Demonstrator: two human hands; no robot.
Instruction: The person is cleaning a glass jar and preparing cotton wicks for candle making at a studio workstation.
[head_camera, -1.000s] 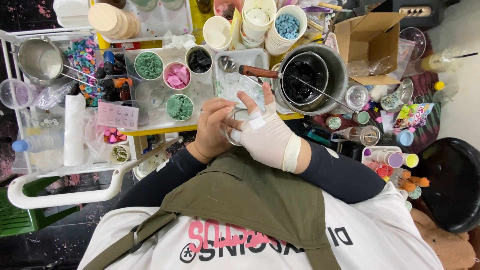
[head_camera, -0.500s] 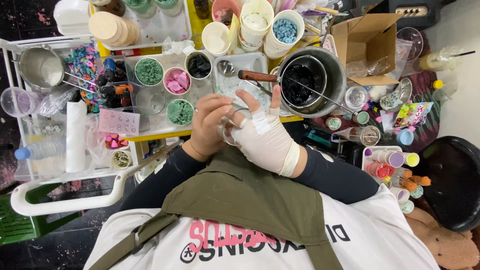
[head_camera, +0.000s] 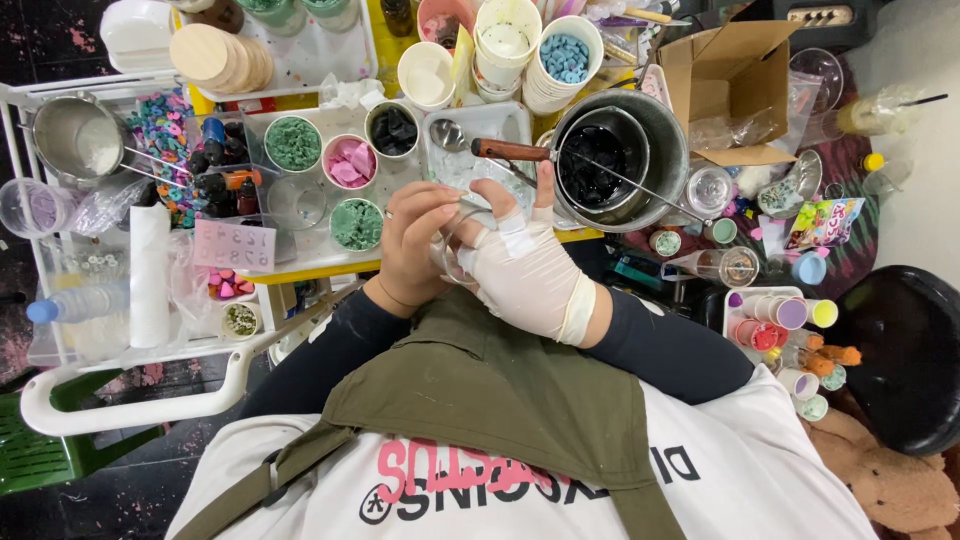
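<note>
Clutter covers every bit of the yellow-edged bench (head_camera: 300, 268): cups, trays and pots packed close together over a dark, paint-flecked floor. Both hands meet at its near edge, around a small clear glass cup (head_camera: 455, 250). The left hand (head_camera: 412, 250), bare, curls its fingers over the cup's far rim and side. The right hand (head_camera: 525, 268), in a thin pale glove with a strip of white tape across the fingers, wraps the cup from the other side, thumb pointing away from the body. So the glass sits clasped between the two palms, partly hidden by them.

Just beyond the left hand's fingertips stands a white tray (head_camera: 330, 245) holding round cups of green (head_camera: 358, 224), pink (head_camera: 351, 162) and black (head_camera: 393, 127) wax chunks. Just past the right hand's thumb lies a wooden-handled ladle (head_camera: 505, 150), its handle reaching into a big steel pot (head_camera: 670, 150) with a dark inner pan. Farther off beyond that hand, an open cardboard box (head_camera: 735, 85) sits. Well out to the side of the left hand, a paper-towel roll (head_camera: 149, 270) stands by a plastic water bottle (head_camera: 75, 300).
</note>
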